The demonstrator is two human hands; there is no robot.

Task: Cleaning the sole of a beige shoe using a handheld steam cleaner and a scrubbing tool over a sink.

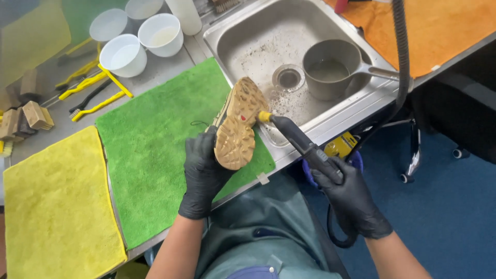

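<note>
Gloved right hand (353, 199) grips a steam nozzle (297, 137); left hand (202, 170) clamps a muddy shoe (238, 124), its upper hidden.

A pot (330, 70) fills the right half of the sink (243, 46), leaving its left basin passable. White cups (124, 54) and yellow brushes (95, 93) crowd the table's (165, 75) far-left edge; the green towel (150, 150) lies open.

green towel (150, 155) | yellow towel (51, 206) | white cups (124, 54) | saucepan (330, 70) in sink (248, 39)
</note>
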